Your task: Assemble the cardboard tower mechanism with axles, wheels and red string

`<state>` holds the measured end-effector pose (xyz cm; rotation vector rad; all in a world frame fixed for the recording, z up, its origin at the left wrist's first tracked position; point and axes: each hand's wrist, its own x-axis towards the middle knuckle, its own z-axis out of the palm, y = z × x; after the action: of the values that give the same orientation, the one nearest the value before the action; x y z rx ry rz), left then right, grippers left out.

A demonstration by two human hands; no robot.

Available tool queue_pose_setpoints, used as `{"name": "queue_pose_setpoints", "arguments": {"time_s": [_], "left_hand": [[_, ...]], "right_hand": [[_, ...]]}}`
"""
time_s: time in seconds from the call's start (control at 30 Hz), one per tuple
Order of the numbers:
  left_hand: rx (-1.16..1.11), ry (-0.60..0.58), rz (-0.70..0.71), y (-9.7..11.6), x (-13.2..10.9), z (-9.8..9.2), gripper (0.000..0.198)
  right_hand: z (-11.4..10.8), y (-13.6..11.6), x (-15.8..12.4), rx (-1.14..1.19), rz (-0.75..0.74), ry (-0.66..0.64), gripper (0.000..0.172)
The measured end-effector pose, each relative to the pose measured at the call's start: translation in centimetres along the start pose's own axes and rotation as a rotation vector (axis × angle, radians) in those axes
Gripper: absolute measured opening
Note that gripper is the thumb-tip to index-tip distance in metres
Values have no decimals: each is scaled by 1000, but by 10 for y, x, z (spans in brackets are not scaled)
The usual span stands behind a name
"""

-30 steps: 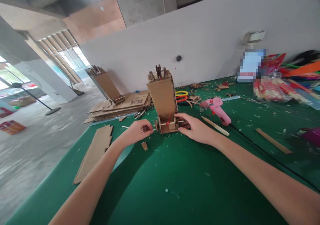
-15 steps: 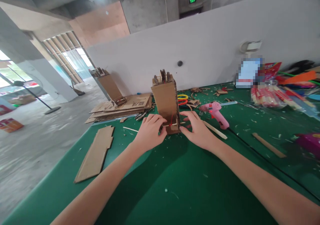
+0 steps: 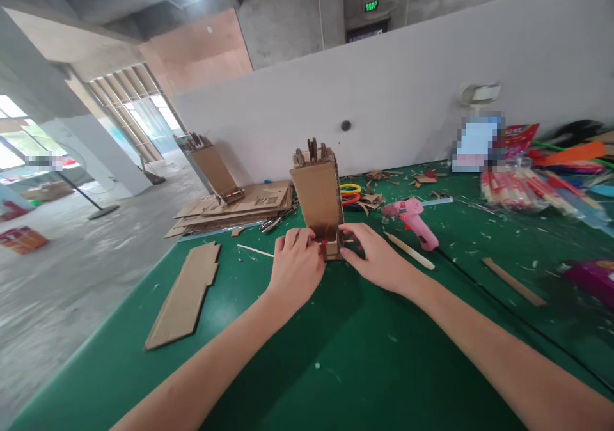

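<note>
An upright cardboard model (image 3: pixel 315 194), with cut cardboard pieces sticking up at its top, stands in front of me on the green table (image 3: pixel 345 354). My left hand (image 3: pixel 298 265) is closed around the left side of its low base, fingertips hidden behind the front. At the base's right edge, my right hand (image 3: pixel 371 255) pinches with thumb and index finger. Between the hands, a small cardboard piece (image 3: pixel 330 247) and a red wire (image 3: pixel 328 231) show in the base. A thin wooden stick (image 3: pixel 255 250) extends left of my left hand.
A pink glue gun (image 3: pixel 413 220) lies right of the model, beside a pale wooden strip (image 3: pixel 410 252). Cut cardboard (image 3: pixel 185 297) lies at left. Behind are stacked cardboard sheets (image 3: pixel 254 202) bearing a similar model (image 3: pixel 215 169), and yellow- and red-handled scissors (image 3: pixel 351 197).
My left hand has turned over the base's left side, its back now facing me more. My right fingertips have come in against the right edge. The small cardboard piece in the base shows more clearly.
</note>
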<state>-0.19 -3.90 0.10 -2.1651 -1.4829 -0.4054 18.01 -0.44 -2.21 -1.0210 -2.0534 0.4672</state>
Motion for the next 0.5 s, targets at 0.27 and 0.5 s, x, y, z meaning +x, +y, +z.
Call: {"name": "queue_pose_setpoints", "arguments": {"time_s": [0.27,0.5], "left_hand": [[-5,-200,-58,13,-7,-4,26],[-422,-409,-350,11,-10,2,15]], "right_hand": [[-49,-23,46,-493,105,86,35],[-49,-16,133,-678,346,-238,31]]}}
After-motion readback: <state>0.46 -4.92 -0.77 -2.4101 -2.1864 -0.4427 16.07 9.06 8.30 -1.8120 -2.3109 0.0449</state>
